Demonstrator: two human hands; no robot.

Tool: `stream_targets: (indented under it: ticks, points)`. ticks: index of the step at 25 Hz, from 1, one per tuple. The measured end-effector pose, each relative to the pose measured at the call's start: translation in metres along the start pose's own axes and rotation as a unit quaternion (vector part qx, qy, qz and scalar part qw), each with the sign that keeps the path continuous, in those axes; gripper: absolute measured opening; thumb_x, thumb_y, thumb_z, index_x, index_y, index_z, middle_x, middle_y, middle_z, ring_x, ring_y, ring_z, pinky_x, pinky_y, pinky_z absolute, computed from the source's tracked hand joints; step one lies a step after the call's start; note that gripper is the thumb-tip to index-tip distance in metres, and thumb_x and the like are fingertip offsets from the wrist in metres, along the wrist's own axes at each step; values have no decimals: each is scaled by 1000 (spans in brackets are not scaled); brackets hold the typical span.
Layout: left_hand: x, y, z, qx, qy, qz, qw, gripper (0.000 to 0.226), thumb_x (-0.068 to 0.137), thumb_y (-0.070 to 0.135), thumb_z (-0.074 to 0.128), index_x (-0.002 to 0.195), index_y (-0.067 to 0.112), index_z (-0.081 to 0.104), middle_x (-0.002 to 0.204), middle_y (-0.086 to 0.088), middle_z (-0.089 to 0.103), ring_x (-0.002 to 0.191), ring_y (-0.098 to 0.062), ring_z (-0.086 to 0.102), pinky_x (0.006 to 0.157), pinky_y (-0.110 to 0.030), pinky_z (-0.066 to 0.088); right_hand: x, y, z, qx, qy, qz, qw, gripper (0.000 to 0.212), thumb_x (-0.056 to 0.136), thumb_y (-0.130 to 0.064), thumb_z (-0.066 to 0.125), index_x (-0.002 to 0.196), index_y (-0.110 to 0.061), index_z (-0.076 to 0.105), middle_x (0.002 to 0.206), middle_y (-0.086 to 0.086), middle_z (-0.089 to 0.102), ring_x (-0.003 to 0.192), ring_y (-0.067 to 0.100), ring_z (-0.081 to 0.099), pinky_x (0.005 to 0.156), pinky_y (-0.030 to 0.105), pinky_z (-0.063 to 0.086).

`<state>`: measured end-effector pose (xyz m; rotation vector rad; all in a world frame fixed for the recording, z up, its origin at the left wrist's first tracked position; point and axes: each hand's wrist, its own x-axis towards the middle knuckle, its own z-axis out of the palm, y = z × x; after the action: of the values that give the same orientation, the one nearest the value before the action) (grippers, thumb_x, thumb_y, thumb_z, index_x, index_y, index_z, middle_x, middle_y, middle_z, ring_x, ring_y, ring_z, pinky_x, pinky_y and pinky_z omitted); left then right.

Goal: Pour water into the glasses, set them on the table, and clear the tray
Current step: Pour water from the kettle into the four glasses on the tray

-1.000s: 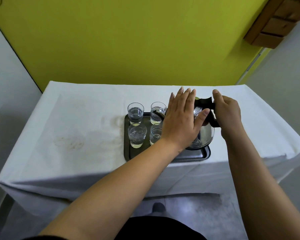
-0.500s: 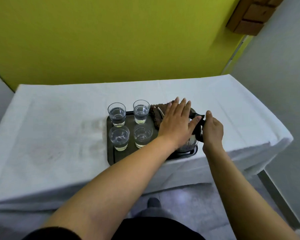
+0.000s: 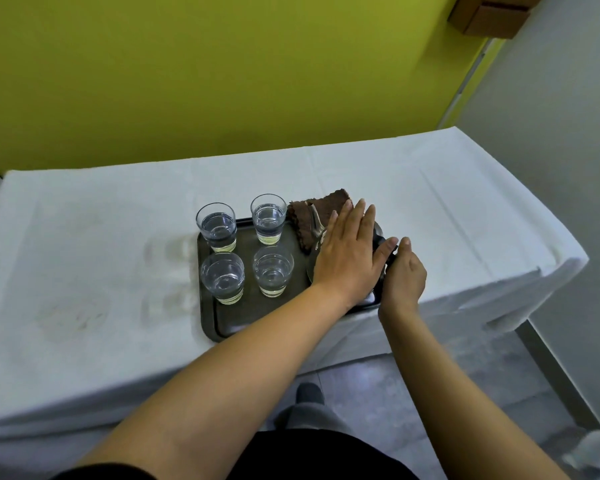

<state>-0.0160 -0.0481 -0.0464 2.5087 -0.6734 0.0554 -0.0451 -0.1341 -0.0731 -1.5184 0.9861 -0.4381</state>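
- Four glasses on the dark tray (image 3: 222, 327), 2x2 block on its left half: back-left glass (image 3: 217, 226), back-right glass (image 3: 268, 218), front-left glass (image 3: 223, 277), front-right glass (image 3: 273, 270). All upright, all w/ water in them, none touching.
- Kettle (image 3: 316, 226) sits on tray's right half, mostly hidden under the hands; only spout + a bit of shiny body show.
- Left hand (image 3: 349, 258) lies flat on top of kettle, fingers straight, pressing the lid, not wrapped round anything.
- Right hand (image 3: 403, 273) is clenched round the kettle's black handle (image 3: 381, 242) at tray's right edge.
- Brown cloth (image 3: 319, 209) just behind kettle, at tray's back-right corner.
- Tray sits near front edge of white-clothed table (image 3: 430, 202).
- Judgement: pouring looks done, since every glass holds water; step in hand = kettle being parked or about to be lifted off, can't tell which.
- Next probably needs: let go of kettle, take glasses one by one, set them on the cloth beside tray; slow + level, they're fairly full.
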Motion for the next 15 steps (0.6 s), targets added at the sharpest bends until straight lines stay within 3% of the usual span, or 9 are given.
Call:
stream_targets:
  ticks: [7,11,15]
  points:
    - [1,-6,5,-9,6,20,1000,90,84,64,1,152,9,21,161,-5,15,149,-17,4,121,-34,-5,-5,14,7,11,33,-12,999,47,97,-52,37,72,-23,65,82,1,70,88,25,65,88,46,52]
    - [5,-12,3,-9,-17,32,999,92,82,68,1,152,10,18,162,-4,11,150,-15,1,121,-33,-7,-12,18,12,15,38,-27,999,45,100,-47,36,81,-21,66,86,-1,69,85,18,62,85,41,51]
    - [4,-20,1,2,-34,48,998,73,96,58,25,153,12,15,162,-3,8,150,-15,-1,121,-35,-5,-16,18,13,6,39,-37,999,40,102,-43,34,80,-23,61,83,-4,65,84,18,59,83,37,47]
